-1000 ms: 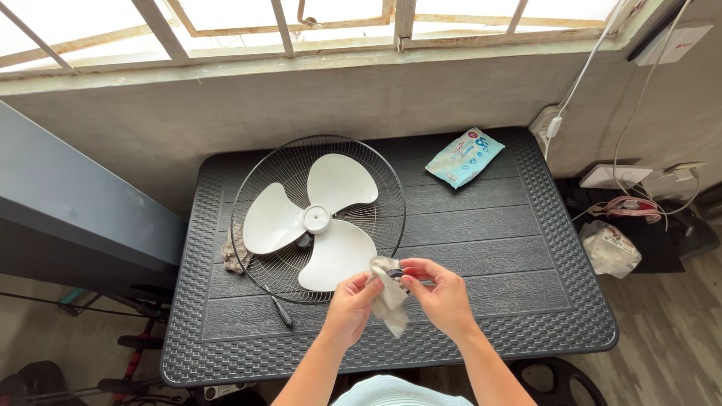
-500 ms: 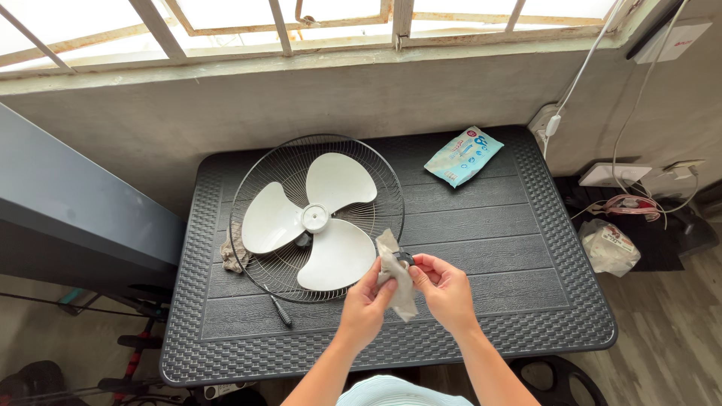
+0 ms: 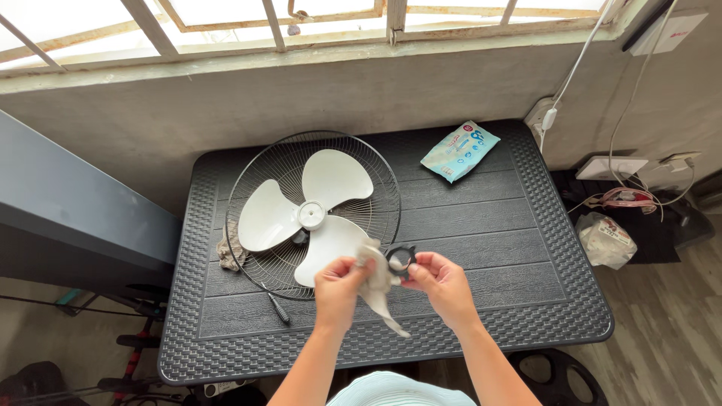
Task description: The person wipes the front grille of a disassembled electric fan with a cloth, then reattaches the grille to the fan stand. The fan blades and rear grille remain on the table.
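Fingers of right hand (image 3: 444, 280) pinch black ring nut (image 3: 400, 258) by rim, exposing face; left hand (image 3: 338, 286) fingers bunch grey cloth (image 3: 374, 283) against it. Fan blade (image 3: 308, 218), wire guard (image 3: 380, 197) just beyond fingers on tabletop (image 3: 496, 248).

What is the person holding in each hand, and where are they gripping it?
The right hand pinches a small black ring by its right-hand rim. The left hand clutches a crumpled grey cloth near its upper end, pressed against the ring.

Left hand (image 3: 340, 284) grips a grey wipe (image 3: 376, 286) against the black ring (image 3: 400, 258) pinched by right hand (image 3: 442, 284), above the table (image 3: 511, 248).
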